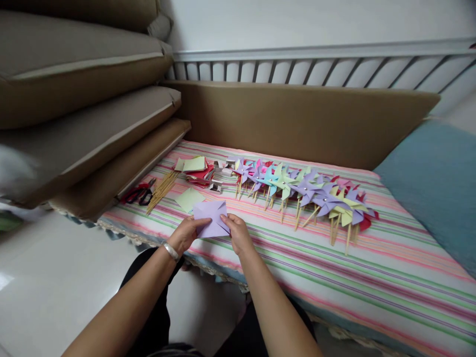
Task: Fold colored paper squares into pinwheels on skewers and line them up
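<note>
Between my hands is a square of purple paper (211,213) with slits cut in from its corners. My left hand (188,232) pinches its left edge, thumb on top, and a silver bracelet (171,251) circles that wrist. On the opposite side, my right hand (237,232) grips the right edge between thumb and fingers. Just beyond the purple sheet, a pale green paper square (190,200) lies flat on the striped cloth (297,253). To the right, a long row of finished paper pinwheels (305,189) on wooden sticks lies overlapping.
Behind the green square are a stack of coloured paper (200,173) and small open boxes (216,186). Wooden sticks (162,191) and scissors (146,192) lie at the left. Large cushions (89,134) are piled on the left, and a brown panel (290,124) stands along the back.
</note>
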`<state>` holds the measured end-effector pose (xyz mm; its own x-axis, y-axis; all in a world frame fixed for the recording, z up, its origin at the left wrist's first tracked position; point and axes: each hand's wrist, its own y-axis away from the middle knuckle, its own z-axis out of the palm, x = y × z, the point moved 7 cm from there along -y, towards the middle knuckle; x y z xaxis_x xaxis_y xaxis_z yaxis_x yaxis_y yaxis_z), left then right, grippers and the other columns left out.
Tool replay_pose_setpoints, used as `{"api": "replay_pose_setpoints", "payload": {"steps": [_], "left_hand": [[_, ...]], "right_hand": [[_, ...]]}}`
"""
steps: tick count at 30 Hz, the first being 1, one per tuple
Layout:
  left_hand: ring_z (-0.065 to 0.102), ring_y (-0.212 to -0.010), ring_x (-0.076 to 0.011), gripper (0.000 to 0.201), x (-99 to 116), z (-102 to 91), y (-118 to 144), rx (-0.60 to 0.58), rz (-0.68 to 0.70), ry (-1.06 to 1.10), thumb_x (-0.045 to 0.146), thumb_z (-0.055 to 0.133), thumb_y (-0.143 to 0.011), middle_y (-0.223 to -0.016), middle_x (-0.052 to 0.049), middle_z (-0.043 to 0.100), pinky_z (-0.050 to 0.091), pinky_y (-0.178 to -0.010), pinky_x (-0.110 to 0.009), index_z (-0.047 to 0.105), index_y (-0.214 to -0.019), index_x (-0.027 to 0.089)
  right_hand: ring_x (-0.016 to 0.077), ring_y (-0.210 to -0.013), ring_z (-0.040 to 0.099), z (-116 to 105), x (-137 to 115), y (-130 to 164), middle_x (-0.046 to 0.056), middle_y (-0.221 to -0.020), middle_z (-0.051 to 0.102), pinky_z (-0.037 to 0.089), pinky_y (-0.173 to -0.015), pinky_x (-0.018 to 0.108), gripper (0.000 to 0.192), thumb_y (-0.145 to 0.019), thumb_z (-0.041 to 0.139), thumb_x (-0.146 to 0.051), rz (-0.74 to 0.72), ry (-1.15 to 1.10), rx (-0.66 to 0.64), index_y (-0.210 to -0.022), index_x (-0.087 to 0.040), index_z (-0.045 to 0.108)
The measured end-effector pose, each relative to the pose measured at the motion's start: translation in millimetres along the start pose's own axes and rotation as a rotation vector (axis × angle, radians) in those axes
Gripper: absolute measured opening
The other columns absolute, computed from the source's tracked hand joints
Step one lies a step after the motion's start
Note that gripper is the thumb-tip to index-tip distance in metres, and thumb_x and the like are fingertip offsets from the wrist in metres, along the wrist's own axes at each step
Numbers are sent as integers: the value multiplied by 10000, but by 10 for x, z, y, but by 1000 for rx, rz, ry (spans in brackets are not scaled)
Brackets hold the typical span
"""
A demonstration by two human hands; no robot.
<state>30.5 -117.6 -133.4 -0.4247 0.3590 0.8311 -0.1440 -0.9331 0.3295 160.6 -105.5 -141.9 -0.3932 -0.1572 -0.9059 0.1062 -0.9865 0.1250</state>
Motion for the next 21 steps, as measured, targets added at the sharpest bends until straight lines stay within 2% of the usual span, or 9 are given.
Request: {"api": "replay_pose_setpoints", "payload": {"steps": [6, 11, 16, 21], "left_hand": [[667, -705, -201, 328, -7, -102, -38, 87, 21, -35, 145, 763, -572, -843, -109, 731, 505, -729, -306, 689, -887, 93], [661, -674, -207, 313, -30, -121, 2, 84, -3, -79, 134, 776, -538, -810, -116, 730, 499, -711, -316, 697, -837, 88], [650, -656, -198, 322, 1, -137, 1, 107, 33, -62, 152, 777, -539, -774, -100, 726, 483, -703, -310, 697, -846, 98], [626, -655, -173, 313, 51, -145, 4, 133, 81, -51, 197, 785, -544, -758, -77, 708, 446, -685, -291, 687, -828, 110]], "right_hand": [[148, -557, 535, -53, -17, -19, -12, -576, 607, 424, -550, 265, 348, -640, 675, -523, 22, 4, -1, -676, -181, 623], [153, -569, 556, -92, -62, -33, -5, -605, 634, 429, -553, 262, 314, -614, 708, -478, 29, 31, -16, -693, -182, 638], [155, -580, 572, -108, -99, -21, 12, -660, 659, 439, -550, 262, 318, -639, 681, -473, -3, 106, -5, -779, -188, 657], [147, -541, 527, -76, -123, -2, 3, -586, 609, 409, -530, 266, 239, -647, 672, -409, -105, 276, 21, -678, -174, 636]]}}
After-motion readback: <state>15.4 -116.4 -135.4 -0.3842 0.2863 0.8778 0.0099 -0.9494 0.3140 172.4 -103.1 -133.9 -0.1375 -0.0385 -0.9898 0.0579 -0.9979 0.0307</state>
